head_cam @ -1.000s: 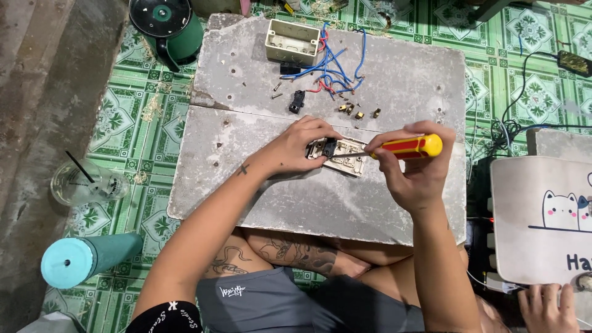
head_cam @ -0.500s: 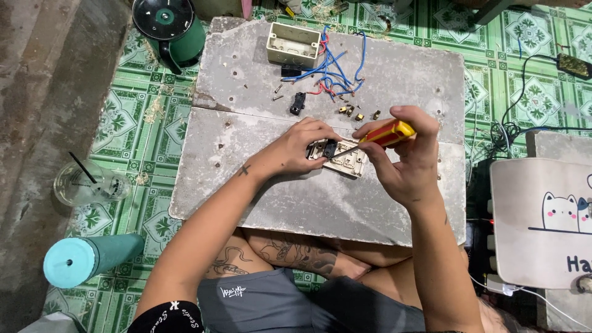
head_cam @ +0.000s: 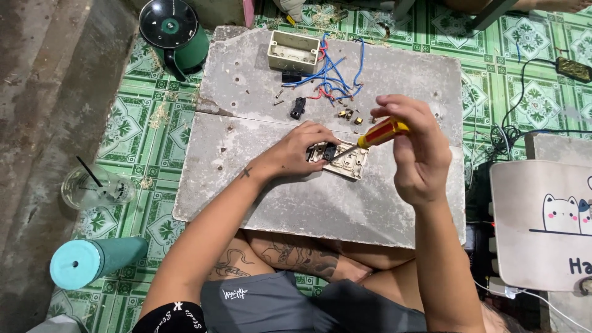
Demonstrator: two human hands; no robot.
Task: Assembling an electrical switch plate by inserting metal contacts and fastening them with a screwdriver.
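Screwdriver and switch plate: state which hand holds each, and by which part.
Right hand grips the screwdriver by its yellow-and-red handle. Left hand pins the beige switch plate at its left end on the board.

A cream box [head_cam: 293, 52] is lying beyond the hands, blue and red wires [head_cam: 336, 74] trailing from it; small brass bits [head_cam: 349, 115] are sitting just past the right hand; a green kettle [head_cam: 174, 32] is standing far left; a teal tumbler [head_cam: 92, 261] and clear cup [head_cam: 92, 188] are resting well left; a cat-printed cushion [head_cam: 542, 222] is sitting right.
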